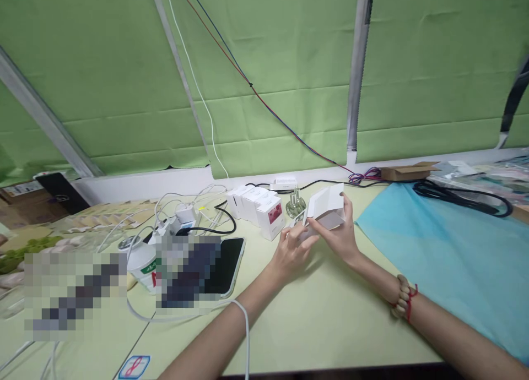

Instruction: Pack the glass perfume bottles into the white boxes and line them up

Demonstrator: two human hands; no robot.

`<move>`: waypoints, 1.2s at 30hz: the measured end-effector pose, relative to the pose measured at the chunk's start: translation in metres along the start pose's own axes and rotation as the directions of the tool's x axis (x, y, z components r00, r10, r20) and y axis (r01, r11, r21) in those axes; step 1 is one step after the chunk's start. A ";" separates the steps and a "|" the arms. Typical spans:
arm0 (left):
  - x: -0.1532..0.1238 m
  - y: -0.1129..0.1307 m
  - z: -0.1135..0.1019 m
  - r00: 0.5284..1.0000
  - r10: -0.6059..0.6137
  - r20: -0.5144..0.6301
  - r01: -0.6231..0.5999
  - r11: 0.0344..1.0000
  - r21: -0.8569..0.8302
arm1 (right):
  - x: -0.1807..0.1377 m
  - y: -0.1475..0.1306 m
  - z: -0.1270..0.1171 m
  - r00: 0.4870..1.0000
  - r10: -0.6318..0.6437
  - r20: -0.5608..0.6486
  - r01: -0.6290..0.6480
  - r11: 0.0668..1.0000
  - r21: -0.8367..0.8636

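Note:
A small white cardboard box (330, 219) with its flaps up is held above the table by my two hands. My right hand (345, 238) grips its right side, with the thumb across the near face and a finger up at the top edge. My left hand (292, 252) is at the box's left side, fingers bent against the flap; its fingertips are partly hidden. What lies inside the box cannot be seen. Just behind my left hand stands a clear greenish glass piece (295, 205) with upright prongs. To its left is a row of closed white boxes (270, 217), the nearest bearing a dark red picture.
Left of my arms lie a phone (226, 265), a white bottle (142, 261) and a power strip with chargers (171, 230). A white cable (247, 330) crosses my left forearm. Blue sheeting (446, 259) covers the right side, with a black cable coil (463, 197) on it.

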State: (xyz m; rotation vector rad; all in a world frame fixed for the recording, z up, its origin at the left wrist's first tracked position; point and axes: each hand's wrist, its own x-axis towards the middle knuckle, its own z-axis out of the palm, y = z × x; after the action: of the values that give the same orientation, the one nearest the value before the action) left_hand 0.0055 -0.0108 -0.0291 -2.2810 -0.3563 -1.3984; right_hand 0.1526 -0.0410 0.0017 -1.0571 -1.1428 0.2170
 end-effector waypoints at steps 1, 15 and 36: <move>0.000 0.001 0.001 0.999 -0.031 -0.014 0.031 0.999 -0.032 | 0.000 0.002 0.000 1.000 -0.019 0.006 0.019 1.000 -0.024; -0.010 -0.005 0.002 0.728 -0.648 0.222 0.663 0.583 -0.469 | -0.006 0.007 -0.004 0.870 -0.398 0.291 0.453 0.879 -0.151; -0.007 -0.017 -0.004 0.864 -0.493 0.101 0.497 0.807 -0.318 | -0.007 0.015 -0.006 0.855 -0.301 0.423 0.376 0.920 -0.106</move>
State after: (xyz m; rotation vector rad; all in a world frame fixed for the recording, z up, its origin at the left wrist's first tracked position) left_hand -0.0083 0.0018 -0.0302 -2.5899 -0.8291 -1.8132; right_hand 0.1596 -0.0408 -0.0142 -0.9746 -1.7311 0.0425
